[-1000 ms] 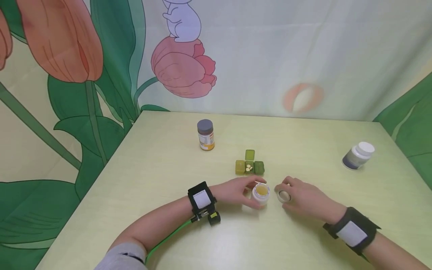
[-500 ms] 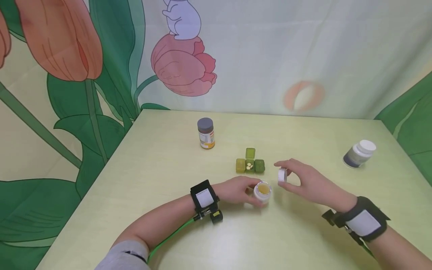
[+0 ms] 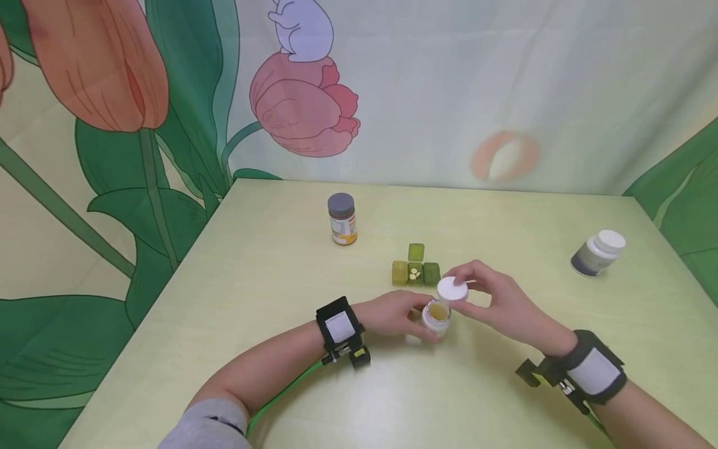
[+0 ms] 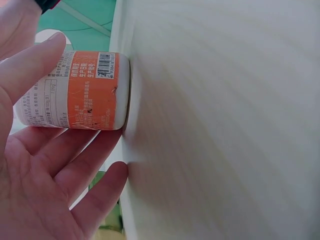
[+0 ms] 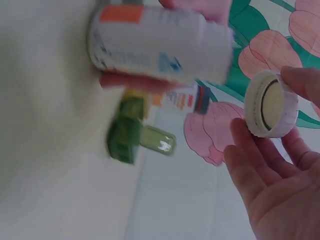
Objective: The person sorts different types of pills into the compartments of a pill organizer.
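My left hand [image 3: 392,315] grips a white pill bottle [image 3: 435,324] with an orange-banded label [image 4: 94,92], thumb on one side and fingers on the other. The bottle stands upright on the table with its mouth uncovered. Between thumb and fingers, my right hand [image 3: 499,296] pinches a white screw cap [image 3: 452,289], just above and right of the bottle's mouth. In the right wrist view the cap's ridged underside faces the bottle, a gap apart. Behind the hands sits a small green pill box [image 3: 431,274]; its middle compartment has its lid up and holds several pale tablets [image 3: 414,274].
A brown bottle with a grey cap [image 3: 342,218] stands at the back left of the table [image 3: 269,262]. Far right, a white bottle with a dark lower band [image 3: 598,252] stands capped. A printed curtain [image 3: 421,93] hangs behind the table.
My right hand has lifted the cap from the table's surface, turned it white side up, and brought it left to the bottle. My left hand keeps its hold, nearly still.
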Demonstrator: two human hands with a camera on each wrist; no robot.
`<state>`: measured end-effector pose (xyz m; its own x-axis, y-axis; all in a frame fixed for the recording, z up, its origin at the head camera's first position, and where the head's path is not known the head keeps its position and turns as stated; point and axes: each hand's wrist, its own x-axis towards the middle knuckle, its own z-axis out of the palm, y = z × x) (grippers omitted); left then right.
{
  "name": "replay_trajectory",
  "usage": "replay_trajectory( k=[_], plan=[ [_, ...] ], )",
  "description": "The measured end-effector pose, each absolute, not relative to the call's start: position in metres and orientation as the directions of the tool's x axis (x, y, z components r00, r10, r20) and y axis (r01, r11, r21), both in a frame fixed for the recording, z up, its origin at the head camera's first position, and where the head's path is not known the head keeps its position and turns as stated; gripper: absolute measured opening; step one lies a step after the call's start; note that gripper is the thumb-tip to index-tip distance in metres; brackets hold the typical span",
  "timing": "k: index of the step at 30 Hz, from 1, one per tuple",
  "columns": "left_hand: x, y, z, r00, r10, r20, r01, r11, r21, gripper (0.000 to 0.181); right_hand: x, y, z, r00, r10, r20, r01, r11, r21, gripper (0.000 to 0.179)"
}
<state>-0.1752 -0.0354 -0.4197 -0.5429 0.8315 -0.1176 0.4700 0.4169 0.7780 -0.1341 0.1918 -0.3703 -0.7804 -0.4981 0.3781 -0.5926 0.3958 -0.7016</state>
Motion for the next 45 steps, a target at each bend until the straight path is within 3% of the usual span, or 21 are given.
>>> replay_trajectory(
  k=[12, 25, 30, 36, 45],
  plan=[
    [-0.173, -0.035, -0.417, -0.560, 0.817, -0.137, 0.453, 0.440, 0.776, 0.047, -0.125, 0.184, -0.395, -0.802, -0.480, 0.355, -0.547, 0.351, -0.760, 0.035],
    [-0.174, -0.036, -0.417, -0.550, 0.826, -0.123, 0.472, 0.429, 0.770, 0.047, -0.126, 0.181, -0.406, -0.800, -0.500, 0.331, -0.546, 0.380, -0.746, 0.038],
    [-0.174, -0.037, -0.418, -0.548, 0.829, -0.114, 0.477, 0.422, 0.771, 0.045, -0.128, 0.179, -0.408, -0.805, -0.487, 0.339, -0.553, 0.408, -0.727, 0.046],
    [-0.174, -0.038, -0.418, -0.545, 0.831, -0.106, 0.502, 0.426, 0.753, 0.043, -0.129, 0.178, -0.409, -0.782, -0.542, 0.310, -0.563, 0.399, -0.723, 0.067],
    [-0.175, -0.038, -0.419, -0.540, 0.836, -0.097, 0.507, 0.415, 0.756, 0.051, -0.122, 0.185, -0.407, -0.779, -0.542, 0.315, -0.562, 0.383, -0.733, 0.056]
  ],
)
